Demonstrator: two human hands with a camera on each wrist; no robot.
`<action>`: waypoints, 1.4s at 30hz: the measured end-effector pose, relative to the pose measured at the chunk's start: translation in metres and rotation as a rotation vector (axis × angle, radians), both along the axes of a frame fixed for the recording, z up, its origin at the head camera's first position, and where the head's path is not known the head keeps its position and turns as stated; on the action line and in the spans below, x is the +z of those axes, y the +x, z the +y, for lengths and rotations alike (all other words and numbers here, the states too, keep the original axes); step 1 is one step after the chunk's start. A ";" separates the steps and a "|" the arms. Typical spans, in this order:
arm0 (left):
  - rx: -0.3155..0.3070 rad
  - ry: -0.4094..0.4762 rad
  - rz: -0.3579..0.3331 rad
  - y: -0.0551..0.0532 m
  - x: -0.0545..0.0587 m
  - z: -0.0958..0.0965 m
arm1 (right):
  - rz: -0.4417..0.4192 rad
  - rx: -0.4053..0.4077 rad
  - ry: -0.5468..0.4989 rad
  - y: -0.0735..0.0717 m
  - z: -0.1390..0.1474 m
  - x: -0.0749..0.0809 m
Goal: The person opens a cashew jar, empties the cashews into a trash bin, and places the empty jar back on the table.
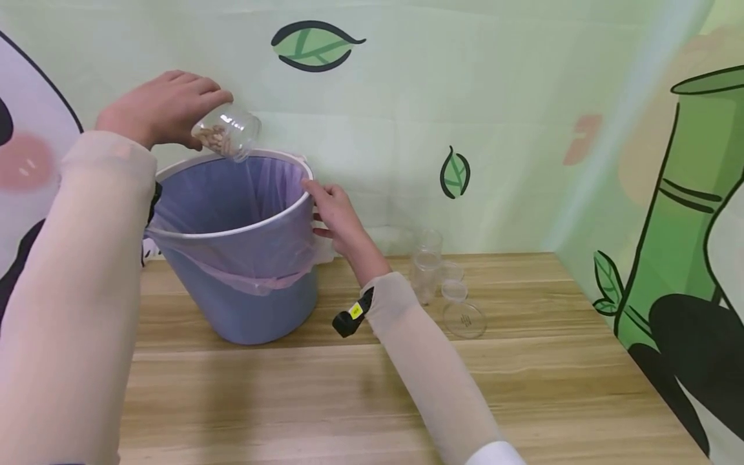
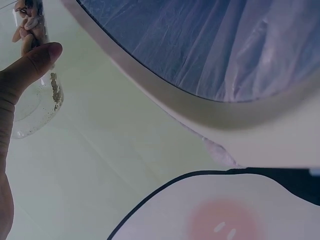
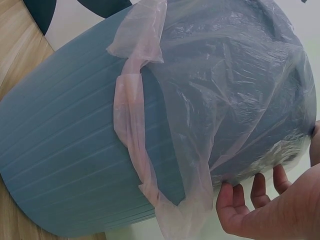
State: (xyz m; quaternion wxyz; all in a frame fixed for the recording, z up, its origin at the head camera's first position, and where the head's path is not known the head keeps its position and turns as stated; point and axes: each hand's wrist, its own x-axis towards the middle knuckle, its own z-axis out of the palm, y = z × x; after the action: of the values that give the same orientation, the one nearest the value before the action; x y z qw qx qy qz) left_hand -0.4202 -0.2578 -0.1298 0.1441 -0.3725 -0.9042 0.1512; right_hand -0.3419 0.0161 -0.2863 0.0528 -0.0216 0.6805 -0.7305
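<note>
My left hand (image 1: pixel 165 111) grips a clear jar (image 1: pixel 243 132) tipped on its side above the back rim of a blue trash can (image 1: pixel 258 316). Small tan pieces (image 1: pixel 214 139) lie inside the jar, and some dark crumbs cling to its wall in the left wrist view. The can stands upright, lined with a thin pinkish bag (image 1: pixel 258 282) folded down over its white rim. On the can's right side, my right hand (image 1: pixel 340 216) holds the rim, its thumb on top and its fingers against the bagged outer wall. The right wrist view shows those fingers (image 3: pixel 260 192) curled at the bag.
Right of the can, several clear containers (image 1: pixel 426 274) and round clear lids (image 1: pixel 465 320) sit on the wooden table (image 1: pixel 372 381). A green cloth backdrop (image 1: pixel 511 97) with printed leaves rises directly behind the table.
</note>
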 end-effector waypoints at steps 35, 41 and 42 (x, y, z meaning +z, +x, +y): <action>-0.017 -0.052 0.032 0.001 0.000 -0.006 | 0.008 -0.031 -0.016 0.006 -0.014 -0.003; -0.033 -0.036 0.042 0.001 0.001 -0.007 | 0.014 -0.030 -0.020 0.005 -0.013 -0.003; -0.037 -0.037 0.043 0.001 0.001 -0.008 | 0.014 -0.031 -0.022 0.005 -0.013 -0.003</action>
State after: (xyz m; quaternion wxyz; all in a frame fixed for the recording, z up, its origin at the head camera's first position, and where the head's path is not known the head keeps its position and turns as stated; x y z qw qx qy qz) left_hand -0.4194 -0.2653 -0.1289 0.1592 -0.3886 -0.8909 0.1731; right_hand -0.3369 0.0029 -0.2889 0.0364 -0.0167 0.6729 -0.7386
